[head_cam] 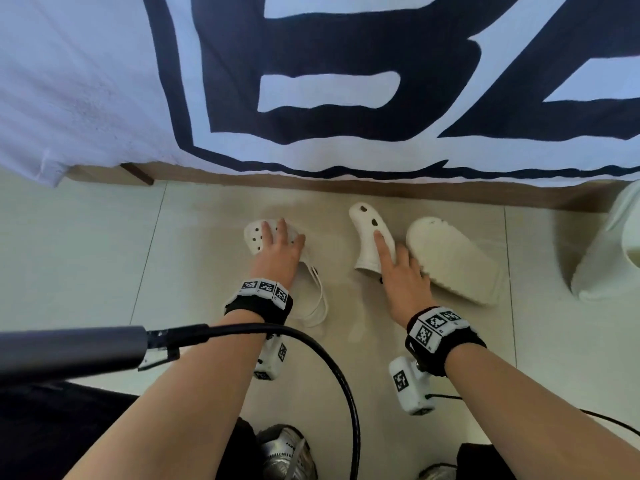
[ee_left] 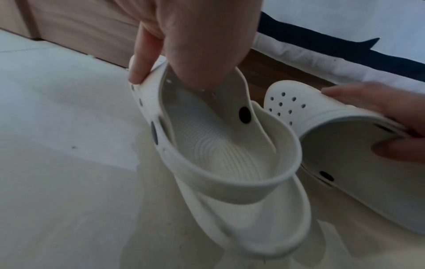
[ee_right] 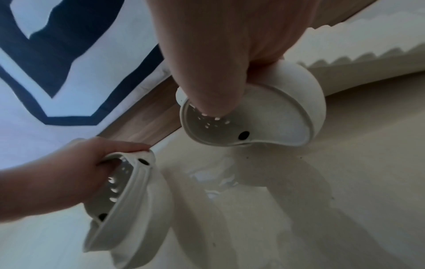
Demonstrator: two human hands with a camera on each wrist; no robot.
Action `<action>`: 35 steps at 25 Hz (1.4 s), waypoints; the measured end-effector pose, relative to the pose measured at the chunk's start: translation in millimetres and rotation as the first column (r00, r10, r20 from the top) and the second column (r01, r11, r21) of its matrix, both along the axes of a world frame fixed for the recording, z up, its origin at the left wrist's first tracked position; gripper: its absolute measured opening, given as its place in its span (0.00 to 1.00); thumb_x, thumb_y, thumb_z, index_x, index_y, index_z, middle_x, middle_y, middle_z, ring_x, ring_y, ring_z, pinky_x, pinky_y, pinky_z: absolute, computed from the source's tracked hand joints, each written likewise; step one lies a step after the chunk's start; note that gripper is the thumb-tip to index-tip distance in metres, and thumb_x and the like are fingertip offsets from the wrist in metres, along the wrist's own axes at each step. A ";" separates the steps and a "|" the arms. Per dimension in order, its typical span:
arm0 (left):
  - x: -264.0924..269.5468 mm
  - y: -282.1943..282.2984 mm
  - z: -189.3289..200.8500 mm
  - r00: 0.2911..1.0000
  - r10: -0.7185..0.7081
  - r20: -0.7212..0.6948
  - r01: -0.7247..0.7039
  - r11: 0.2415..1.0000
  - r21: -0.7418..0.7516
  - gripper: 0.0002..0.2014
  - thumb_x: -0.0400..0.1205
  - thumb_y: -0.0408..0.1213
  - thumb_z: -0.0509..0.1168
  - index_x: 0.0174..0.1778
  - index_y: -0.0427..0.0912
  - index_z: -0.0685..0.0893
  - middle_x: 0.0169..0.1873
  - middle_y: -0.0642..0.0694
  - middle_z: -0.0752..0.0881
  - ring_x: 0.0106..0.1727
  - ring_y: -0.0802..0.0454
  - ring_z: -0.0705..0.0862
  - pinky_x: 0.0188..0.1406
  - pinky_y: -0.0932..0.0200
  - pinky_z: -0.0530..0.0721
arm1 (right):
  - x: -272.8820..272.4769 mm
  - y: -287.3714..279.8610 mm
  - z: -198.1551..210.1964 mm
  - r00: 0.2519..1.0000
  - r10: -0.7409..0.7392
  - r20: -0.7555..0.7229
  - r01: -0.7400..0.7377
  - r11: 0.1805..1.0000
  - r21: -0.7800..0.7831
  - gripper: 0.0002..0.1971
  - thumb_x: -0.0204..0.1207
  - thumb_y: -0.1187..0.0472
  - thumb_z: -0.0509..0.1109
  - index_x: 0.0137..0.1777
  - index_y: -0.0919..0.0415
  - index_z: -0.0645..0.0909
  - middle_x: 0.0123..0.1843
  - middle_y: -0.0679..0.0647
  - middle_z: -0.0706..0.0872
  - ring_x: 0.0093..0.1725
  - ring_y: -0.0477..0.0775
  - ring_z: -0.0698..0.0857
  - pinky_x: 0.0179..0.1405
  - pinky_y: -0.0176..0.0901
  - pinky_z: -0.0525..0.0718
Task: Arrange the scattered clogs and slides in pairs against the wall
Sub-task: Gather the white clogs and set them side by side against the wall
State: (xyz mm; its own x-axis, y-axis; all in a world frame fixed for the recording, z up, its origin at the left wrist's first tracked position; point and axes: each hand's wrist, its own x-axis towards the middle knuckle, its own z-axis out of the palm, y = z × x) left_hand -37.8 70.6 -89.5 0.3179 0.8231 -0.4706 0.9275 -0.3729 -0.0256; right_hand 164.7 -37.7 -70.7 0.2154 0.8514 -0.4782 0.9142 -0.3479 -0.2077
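Observation:
Two white clogs are near the wooden bed base [head_cam: 381,188]. My left hand [head_cam: 277,244] grips the left clog [head_cam: 256,237] over its toe, with the thumb inside the opening [ee_left: 200,72] and the heel strap hanging loose. My right hand [head_cam: 394,261] grips the right clog [head_cam: 367,230], which is tipped on its side, thumb inside it [ee_right: 207,94]. A cream slide [head_cam: 453,258] lies just right of that clog, touching my right hand. Both clogs point toward the bed.
A white and navy bed cover [head_cam: 311,81] hangs over the base. Another white shoe-like thing [head_cam: 609,251] stands at the far right. A black cable [head_cam: 332,358] and a grey rod [head_cam: 69,351] cross the near floor. My silver shoes [head_cam: 287,452] are at the bottom.

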 end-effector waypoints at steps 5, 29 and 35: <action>24.9 11.0 1.9 0.992 -0.126 0.017 0.126 0.992 0.010 0.30 0.86 0.25 0.54 0.84 0.53 0.60 0.85 0.36 0.47 0.84 0.27 0.45 0.63 0.34 0.83 | 1.4 -9.3 8.6 0.866 -0.206 -0.455 0.277 0.956 0.094 0.47 0.75 0.76 0.58 0.85 0.45 0.37 0.79 0.64 0.63 0.72 0.69 0.71 0.72 0.60 0.72; 107.6 49.6 -4.8 0.906 -0.423 0.004 0.423 0.906 0.000 0.31 0.86 0.25 0.51 0.83 0.58 0.61 0.86 0.40 0.49 0.85 0.32 0.46 0.63 0.35 0.81 | 25.6 -102.1 52.7 0.216 -0.441 -0.871 0.477 0.826 -0.300 0.43 0.76 0.79 0.59 0.78 0.31 0.59 0.69 0.33 0.78 0.64 0.41 0.81 0.58 0.42 0.84; 108.2 50.5 -0.6 0.909 -0.416 0.012 0.417 0.909 -0.022 0.32 0.86 0.24 0.49 0.83 0.59 0.60 0.86 0.40 0.49 0.85 0.34 0.47 0.63 0.36 0.80 | 7.6 -129.9 55.2 0.211 -0.482 -0.850 0.300 0.860 -0.413 0.42 0.75 0.75 0.61 0.77 0.30 0.58 0.66 0.40 0.83 0.63 0.47 0.84 0.63 0.51 0.85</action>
